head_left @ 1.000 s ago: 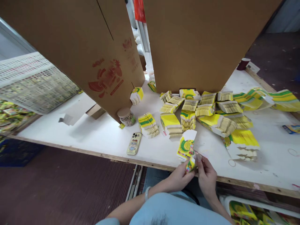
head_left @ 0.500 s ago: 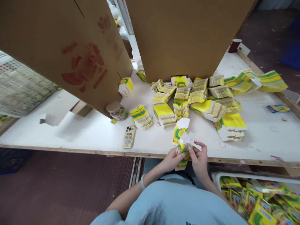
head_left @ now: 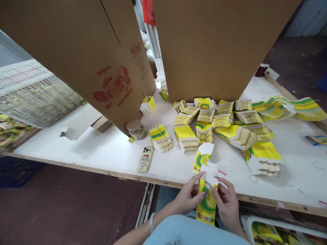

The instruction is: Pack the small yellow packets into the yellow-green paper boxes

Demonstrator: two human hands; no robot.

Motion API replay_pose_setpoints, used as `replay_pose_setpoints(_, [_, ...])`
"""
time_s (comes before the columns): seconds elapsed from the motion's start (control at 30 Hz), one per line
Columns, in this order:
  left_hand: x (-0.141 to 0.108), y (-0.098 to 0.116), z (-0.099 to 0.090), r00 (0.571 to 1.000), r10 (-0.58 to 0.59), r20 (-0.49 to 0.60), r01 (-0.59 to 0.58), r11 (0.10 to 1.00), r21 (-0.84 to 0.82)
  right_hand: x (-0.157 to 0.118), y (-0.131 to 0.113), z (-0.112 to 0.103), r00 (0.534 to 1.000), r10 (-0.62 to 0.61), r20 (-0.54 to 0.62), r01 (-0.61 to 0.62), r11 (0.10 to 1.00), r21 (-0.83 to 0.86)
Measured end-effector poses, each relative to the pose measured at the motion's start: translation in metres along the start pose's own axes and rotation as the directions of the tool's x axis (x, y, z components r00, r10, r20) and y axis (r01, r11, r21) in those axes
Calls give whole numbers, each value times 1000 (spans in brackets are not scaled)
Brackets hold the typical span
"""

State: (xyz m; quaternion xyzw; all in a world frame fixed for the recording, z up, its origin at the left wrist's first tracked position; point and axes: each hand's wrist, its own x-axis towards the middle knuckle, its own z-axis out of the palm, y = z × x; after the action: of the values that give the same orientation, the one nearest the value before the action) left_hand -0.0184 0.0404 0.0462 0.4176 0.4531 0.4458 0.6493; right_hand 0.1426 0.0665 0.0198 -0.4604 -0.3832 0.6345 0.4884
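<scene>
Between both hands, at the table's front edge, is a yellow and green printed carton with its white end flaps upward. My left hand grips its left side, thumb across the front. On the right side, my right hand pinches it near the flaps. Just beyond them a flat yellow carton lies on the table, white flap pointing away. Farther back are bundles of folded flat cartons, among them a yellow stack and a banded bundle.
Two tall cardboard boxes stand at the back. A phone and a lidded jar lie left of the bundles. More carton strips stretch right. A white bin with yellow packs sits below the table at right.
The carton has turned so its front panel faces up, and both hands have shifted around its flap end. The camera view has also moved, so the table appears lower and farther right.
</scene>
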Motion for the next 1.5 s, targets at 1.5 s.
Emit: replay_pose_setpoints(1.5, [10,-6,12,978,196,-66,-158,916,369,8,-39,-31,856,344,386,-299,938,-174])
